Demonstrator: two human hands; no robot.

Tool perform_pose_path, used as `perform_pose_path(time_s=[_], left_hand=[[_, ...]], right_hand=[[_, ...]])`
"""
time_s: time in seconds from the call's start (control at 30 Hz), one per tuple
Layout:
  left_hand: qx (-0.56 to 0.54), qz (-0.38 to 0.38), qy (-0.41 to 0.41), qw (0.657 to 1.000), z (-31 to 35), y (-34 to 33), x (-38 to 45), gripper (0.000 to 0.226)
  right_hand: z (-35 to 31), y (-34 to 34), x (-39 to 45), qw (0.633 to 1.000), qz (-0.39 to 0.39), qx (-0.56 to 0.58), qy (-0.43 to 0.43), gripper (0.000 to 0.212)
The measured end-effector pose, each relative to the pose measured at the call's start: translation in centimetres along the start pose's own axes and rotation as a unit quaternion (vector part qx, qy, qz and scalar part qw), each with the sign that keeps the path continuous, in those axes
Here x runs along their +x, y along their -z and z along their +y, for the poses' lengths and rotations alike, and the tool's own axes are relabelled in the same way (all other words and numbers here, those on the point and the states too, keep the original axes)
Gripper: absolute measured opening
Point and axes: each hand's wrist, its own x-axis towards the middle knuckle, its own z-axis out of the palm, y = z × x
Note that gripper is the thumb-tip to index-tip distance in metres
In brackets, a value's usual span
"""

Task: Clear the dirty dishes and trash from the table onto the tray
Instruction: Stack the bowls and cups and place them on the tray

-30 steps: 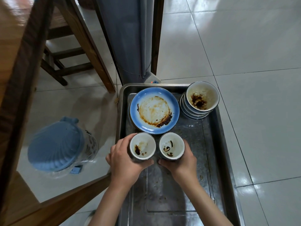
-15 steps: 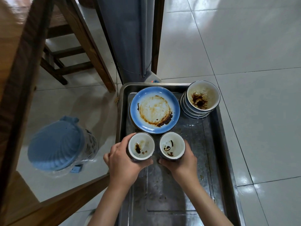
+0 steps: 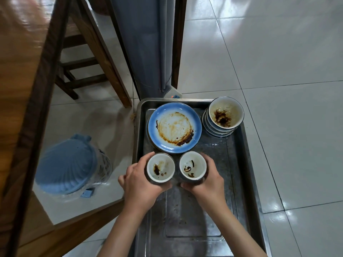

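A metal tray (image 3: 239,182) lies below me. At its far left sits a blue plate (image 3: 174,127) smeared with brown sauce, and at its far right a stack of stained bowls (image 3: 224,116). My left hand (image 3: 139,184) grips a small dirty cup (image 3: 160,168) just in front of the plate. My right hand (image 3: 207,180) grips a second dirty cup (image 3: 193,166) right beside the first. Both cups are upright over the tray's middle; whether they touch the tray I cannot tell.
A wooden table (image 3: 20,89) edge runs along the left. A bin with a blue lid (image 3: 68,164) stands on the tiled floor left of the tray. A wooden chair (image 3: 83,58) and a grey post (image 3: 148,45) stand beyond the tray.
Both hands with their cups have shifted very slightly; otherwise the scene is the same.
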Motion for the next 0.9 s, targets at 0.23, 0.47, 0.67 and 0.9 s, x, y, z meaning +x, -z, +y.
perform_pose_path(time_s=[0.23, 0.47, 0.67, 0.9], left_hand=[[0.018, -0.018, 0.002, 1.000, 0.8, 0.8, -0.4, 0.110], [0.035, -0.050, -0.005, 0.998, 2.0, 2.9, -1.4, 0.116], [-0.025, -0.081, -0.023, 0.996, 4.1, 7.4, -3.2, 0.111], [-0.104, -0.106, -0.048, 0.988, 8.6, 16.1, -6.6, 0.103]], right_hand=[[-1.3, 0.9, -0.8, 1.000, -0.018, -0.016, 0.007, 0.105], [-3.3, 2.9, -2.3, 0.998, -0.027, -0.064, 0.007, 0.113], [-7.5, 5.4, -4.4, 0.994, -0.027, -0.092, 0.045, 0.109], [-16.6, 7.5, -7.7, 0.981, -0.082, -0.124, 0.124, 0.099]])
